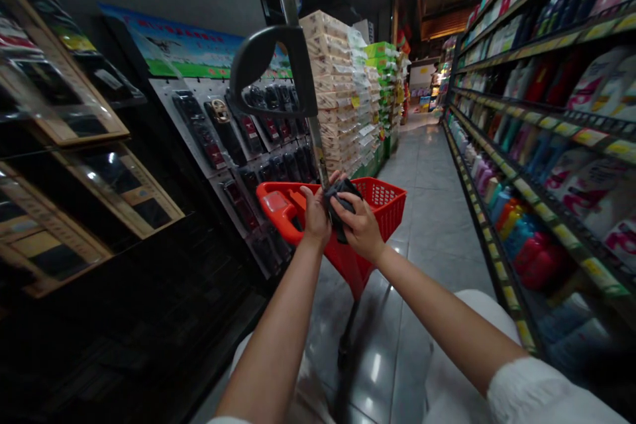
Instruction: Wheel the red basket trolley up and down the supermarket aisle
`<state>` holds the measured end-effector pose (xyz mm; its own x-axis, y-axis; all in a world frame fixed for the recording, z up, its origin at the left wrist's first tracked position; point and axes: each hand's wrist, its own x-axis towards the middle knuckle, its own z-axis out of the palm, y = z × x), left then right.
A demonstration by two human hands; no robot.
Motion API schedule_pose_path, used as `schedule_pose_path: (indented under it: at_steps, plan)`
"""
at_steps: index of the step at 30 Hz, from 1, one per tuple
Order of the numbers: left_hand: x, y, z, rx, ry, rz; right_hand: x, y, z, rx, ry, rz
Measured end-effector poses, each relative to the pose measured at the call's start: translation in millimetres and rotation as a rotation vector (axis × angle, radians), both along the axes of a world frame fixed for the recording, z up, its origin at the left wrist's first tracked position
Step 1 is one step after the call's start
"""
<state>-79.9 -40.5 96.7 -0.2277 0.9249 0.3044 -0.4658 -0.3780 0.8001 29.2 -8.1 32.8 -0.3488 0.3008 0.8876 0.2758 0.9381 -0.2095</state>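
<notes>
My right hand [360, 225] has its fingers curled over a small black item [340, 212], whose exact kind I cannot make out. Against the item's left side is my left hand [317, 217], its thumb lifted away and its fingers partly hidden behind the item. Both hands are over the back end of a red shopping basket on wheels [390, 209]. A metal pole with a large dark grey loop handle [309, 73] rises from near my hands; its lower end is hidden by them.
Packaged belts [199, 129] hang on a rack at the left, beside boxed sets [119, 189]. Stacked cartons [335, 89] stand farther ahead. Shelves of bottles [527, 232] line the right side. A grey tiled aisle [427, 172] runs forward between them.
</notes>
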Motion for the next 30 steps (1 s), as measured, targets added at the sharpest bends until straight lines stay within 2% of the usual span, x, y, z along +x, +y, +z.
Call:
schedule_pose_path:
  at_steps: [3, 5, 7, 10, 12, 14, 18, 20, 26, 28, 30]
  plan:
    - [-11.6, -3.5, 5.0, -0.047, 0.245, 0.010, 12.8, -7.1, -46.2, -0.087, -0.118, -0.048]
    - [-26.0, -8.1, 11.3, -0.142, 0.444, 0.003, 20.4, -8.4, -65.1, -0.177, -0.134, -0.111]
    - [-42.6, -12.9, 18.6, -0.227, 0.685, -0.028, 22.4, -9.3, -69.7, -0.275, -0.096, -0.175]
    - [-61.7, -16.9, 25.7, -0.189, 0.938, -0.087, 14.3, -15.9, -62.0, -0.314, -0.053, -0.131]
    - [-66.8, -16.6, 25.4, -0.178, 0.965, -0.124, 5.5, -22.8, -61.6, -0.267, -0.039, -0.046]
    - [-66.7, -14.6, 22.3, -0.196, 0.947, -0.160, -2.2, -27.6, -73.0, -0.243, 0.007, -0.010]
    - [-60.1, -9.2, 16.6, -0.229, 0.889, -0.209, -12.8, -27.4, -115.4, -0.376, 0.204, -0.099]
    - [-55.6, -5.5, 14.9, -0.235, 0.866, -0.203, -18.5, -26.6, -126.3, -0.450, 0.295, -0.147]
    - [-36.8, 14.1, 6.6, -0.197, 0.825, -0.157, -34.2, -27.6, -116.0, -0.430, 0.385, -0.130]
    - [-31.0, 22.3, 3.4, -0.178, 0.801, -0.159, -34.6, -23.7, -131.0, -0.479, 0.404, -0.166]
    - [-26.6, 29.7, 1.1, -0.176, 0.787, -0.154, -32.9, -17.8, -155.8, -0.607, 0.419, -0.221]
